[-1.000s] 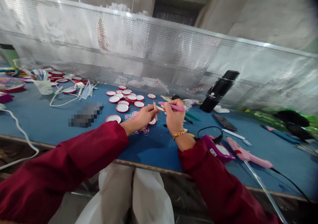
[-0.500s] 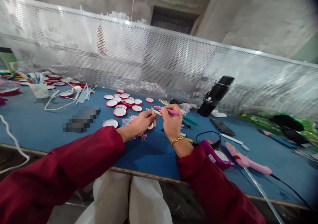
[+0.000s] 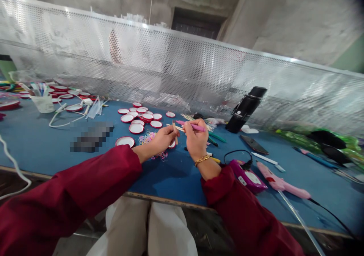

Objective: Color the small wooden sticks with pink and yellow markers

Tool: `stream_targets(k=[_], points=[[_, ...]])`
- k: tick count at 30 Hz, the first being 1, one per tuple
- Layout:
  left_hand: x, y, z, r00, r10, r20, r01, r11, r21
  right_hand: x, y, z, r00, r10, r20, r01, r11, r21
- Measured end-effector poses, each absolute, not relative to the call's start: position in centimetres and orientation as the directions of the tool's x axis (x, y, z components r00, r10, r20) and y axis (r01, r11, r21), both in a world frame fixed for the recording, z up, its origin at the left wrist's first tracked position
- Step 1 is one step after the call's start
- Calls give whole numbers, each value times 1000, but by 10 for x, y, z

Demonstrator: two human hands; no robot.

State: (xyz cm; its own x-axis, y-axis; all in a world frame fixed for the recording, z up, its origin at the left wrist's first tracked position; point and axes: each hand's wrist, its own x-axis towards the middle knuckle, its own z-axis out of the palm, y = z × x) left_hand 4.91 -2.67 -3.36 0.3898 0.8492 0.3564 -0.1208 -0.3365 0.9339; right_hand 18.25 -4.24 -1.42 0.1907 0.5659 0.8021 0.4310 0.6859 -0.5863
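Over the middle of the table, my left hand (image 3: 163, 139) pinches a short, flat tan wooden stick (image 3: 174, 126) upright between thumb and fingers. My right hand (image 3: 196, 141), with a gold chain bracelet at the wrist, is closed around a pink pen (image 3: 197, 127). The pen points left, its tip close to the top of the stick; whether they touch I cannot tell. Below and behind my left hand lies a heap of small colourful rubber bands (image 3: 148, 137). A white-lined lid partly shows under the left fingers.
Red-rimmed white lids (image 3: 136, 128) lie scattered behind the left hand. On the right are a black bottle (image 3: 244, 110), a phone (image 3: 254, 144), a purple device (image 3: 248, 177) with a cord, and a pink glue gun (image 3: 281, 184). A cup of pens (image 3: 42, 103) stands left. A perforated metal screen (image 3: 136, 59) borders the back.
Both hands keep nearly the same pose with the stick and pen. The whole view has shifted very slightly.
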Motion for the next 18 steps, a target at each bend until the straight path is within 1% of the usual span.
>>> stream_targets(k=[4,9,14,18], points=[[49,-28,-33,398,843,362,-142,-333,932,181,-42,-14,217,576,788,408,679,-610],[49,-30,-29,381,861,335,-113,-317,942,182,-43,-14,235,589,773,373,680,-631],[48,-31,-28,388,858,336,-125,-312,942,181,-43,-14,220,603,767,379,672,-636],[48,-31,-28,391,855,342,-129,-318,939,182,-43,-14,256,600,758,352,673,-651]])
